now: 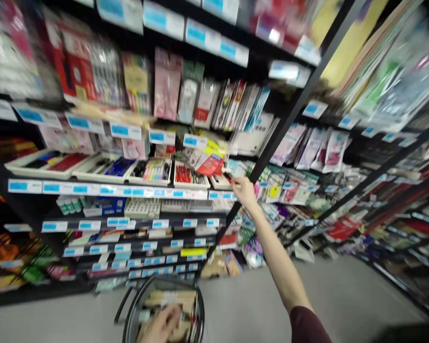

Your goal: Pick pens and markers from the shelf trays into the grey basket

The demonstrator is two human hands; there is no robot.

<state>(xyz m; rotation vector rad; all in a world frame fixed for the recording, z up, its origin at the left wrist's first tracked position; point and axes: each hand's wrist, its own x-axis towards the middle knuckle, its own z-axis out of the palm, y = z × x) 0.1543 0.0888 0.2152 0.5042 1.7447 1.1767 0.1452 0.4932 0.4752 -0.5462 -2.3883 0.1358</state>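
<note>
My right hand [243, 191] reaches out on a long bare arm to the shelf of pen trays [191, 177] and is closed in a pinch on a small dark item I cannot make out, beside a tray of red pens. My left hand [161, 325] is at the bottom edge, blurred, resting on or in a black wire basket [199, 312] that holds packaged goods. Its fingers seem curled over the contents, but the blur hides what they grip.
Black store shelving [107, 190] with blue price labels fills the view: hanging stationery packs above, white trays of pens and markers in the middle, boxes below. A second shelf bay [343, 190] runs off to the right. Grey floor [343, 295] lies below.
</note>
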